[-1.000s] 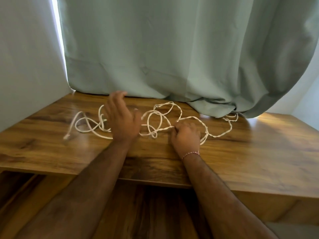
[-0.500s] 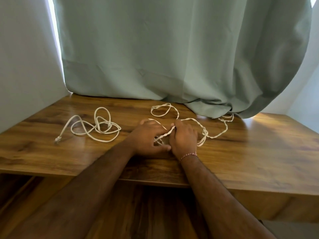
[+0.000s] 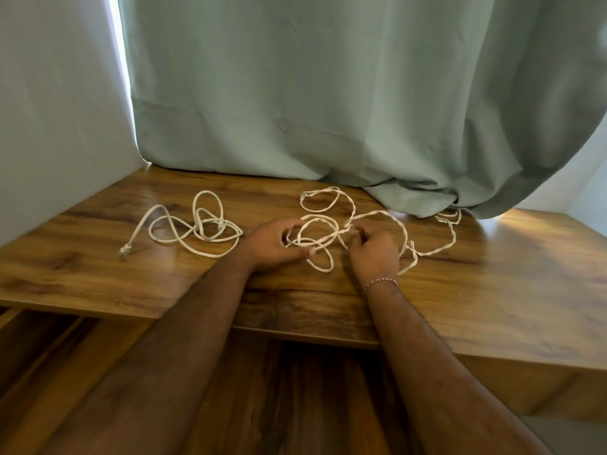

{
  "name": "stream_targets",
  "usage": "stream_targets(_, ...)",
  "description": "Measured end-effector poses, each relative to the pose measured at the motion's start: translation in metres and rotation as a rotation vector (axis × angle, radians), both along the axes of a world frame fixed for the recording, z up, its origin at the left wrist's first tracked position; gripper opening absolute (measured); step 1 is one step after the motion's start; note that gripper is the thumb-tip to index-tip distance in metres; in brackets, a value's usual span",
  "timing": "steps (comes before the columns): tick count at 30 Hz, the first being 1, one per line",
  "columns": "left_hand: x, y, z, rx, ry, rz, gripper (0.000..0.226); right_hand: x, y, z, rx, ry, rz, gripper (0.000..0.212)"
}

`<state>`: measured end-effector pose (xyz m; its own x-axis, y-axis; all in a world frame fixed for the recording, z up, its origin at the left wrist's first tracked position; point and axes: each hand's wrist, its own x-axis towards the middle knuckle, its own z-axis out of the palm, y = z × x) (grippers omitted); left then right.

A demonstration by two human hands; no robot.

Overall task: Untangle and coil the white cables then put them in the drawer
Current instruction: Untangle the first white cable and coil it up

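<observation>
Two white cables lie on a wooden table top (image 3: pixel 492 290). One smooth cable (image 3: pixel 197 229) lies in loose loops at the left, its plug end near the table's left side, with no hand on it. The other is a twisted white cable (image 3: pixel 381 215) that runs from the middle to the right, its far end under the curtain hem. My left hand (image 3: pixel 274 244) pinches loops of the twisted cable between thumb and fingers. My right hand (image 3: pixel 372 254), with a red thread band at the wrist, grips the same cable just to the right.
A green curtain (image 3: pixel 328 93) hangs behind and spills onto the table at the back right. A white wall (image 3: pixel 49 126) closes off the left side. Below the table's front edge lies wooden flooring, with a wooden rail at the lower left.
The smooth cable has been pulled apart from the twisted one and left at the left. My left hand came back to the middle; both hands now spread loops of the twisted cable.
</observation>
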<state>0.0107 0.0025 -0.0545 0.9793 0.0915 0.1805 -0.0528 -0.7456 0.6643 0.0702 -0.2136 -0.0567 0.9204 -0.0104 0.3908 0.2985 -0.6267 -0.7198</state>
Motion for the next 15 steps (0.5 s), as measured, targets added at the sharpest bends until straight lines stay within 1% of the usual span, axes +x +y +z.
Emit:
stream_targets(3,-0.004,-0.001,0.005,-0.005,0.042,-0.052,0.058,-0.004,-0.001,0.004,0.092,0.037,0.064,0.044)
stream_targets(5,-0.002,-0.002,0.005,-0.067,0.029,-0.031,0.059,-0.004,0.001,0.003,0.146,0.026,0.103,0.046)
stream_targets(7,0.000,-0.003,0.003,-0.124,-0.051,0.061,0.060,-0.005,0.003,0.002,0.162,-0.053,0.116,0.041)
stream_targets(9,0.001,-0.004,0.004,-0.250,-0.129,0.155,0.057,-0.008,0.003,0.000,0.147,-0.246,0.095,0.036)
stream_targets(11,0.000,-0.004,0.005,-0.395,-0.170,0.215,0.050,-0.013,0.004,0.001,0.127,-0.484,0.095,0.037)
stream_targets(12,0.000,-0.005,0.006,-0.424,-0.187,0.228,0.045,-0.017,0.005,0.004,0.095,-0.601,0.124,0.037)
stream_targets(14,-0.001,-0.006,0.006,-0.408,-0.202,0.231,0.032,-0.028,0.012,0.006,-0.064,-0.774,0.301,0.031)
stream_targets(15,-0.002,-0.006,0.005,-0.402,-0.203,0.220,0.025,-0.034,0.017,0.005,-0.186,-0.805,0.434,0.027)
